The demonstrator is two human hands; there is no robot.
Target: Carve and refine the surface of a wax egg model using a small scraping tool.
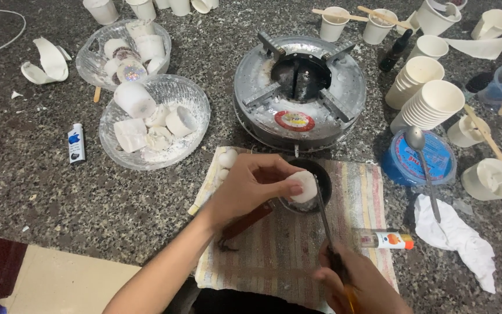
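Right now the left hand [251, 186] has its grip pinched on a white wax lump [304, 186], thumb and fingertips pressed around it, holding it just over the small dark pot [323, 180] at the middle of the view. That pot sits on a striped cloth [367, 203] spread on the speckled stone desk [30, 174]. At 6 o'clock the right hand [361, 288] is closed around the handle of a thin metal tool [322, 215], whose tip reaches up to the wax lump and seems to touch it.

At 12 o'clock from the pot stands a round metal stove [300, 90]. Toward 10 o'clock two glass bowls [190, 96] hold white wax pieces, and a small lighter [76, 143] lies at 9 o'clock. At 2 o'clock are stacked paper cups [431, 102], with a spoon [422, 168] resting on a blue lid [399, 166]. A white rag [457, 235] and a small bottle [387, 239] lie at 4 o'clock.
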